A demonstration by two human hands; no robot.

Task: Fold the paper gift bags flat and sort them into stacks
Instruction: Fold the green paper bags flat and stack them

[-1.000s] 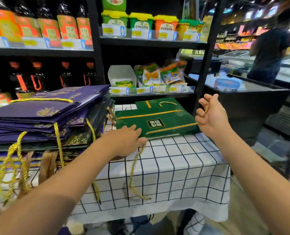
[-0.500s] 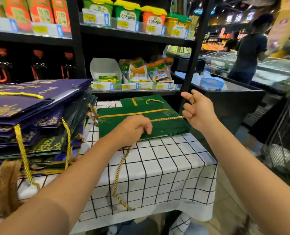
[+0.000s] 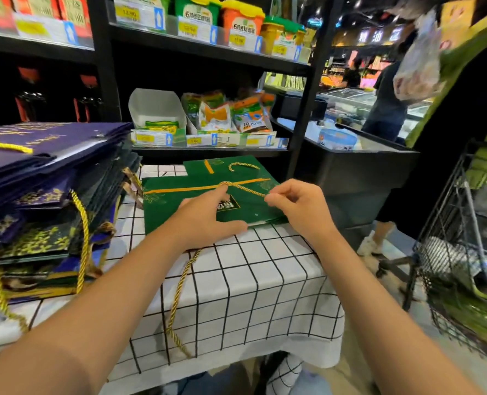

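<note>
Two hands on green bag [image 3: 179,206], flat at counter's [image 3: 265,280] far edge: left hand [image 3: 208,220] presses it, fingers spread; right hand [image 3: 299,206] pinches gold cord [image 3: 245,189], probably tucking it flat.

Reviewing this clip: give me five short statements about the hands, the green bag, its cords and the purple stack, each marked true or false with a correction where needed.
1. The right hand pinches the gold cord handle above the green bag. True.
2. The left hand is lifted clear of the green bag. False: it rests on the bag, with a finger reaching the cord.
3. The purple bag stack lies to the left of the green bag. True.
4. The green bag stands upright and open. False: it lies flat on the checked tablecloth.
5. The second gold cord is tucked inside the bag. False: it hangs over the front of the tablecloth.
</note>
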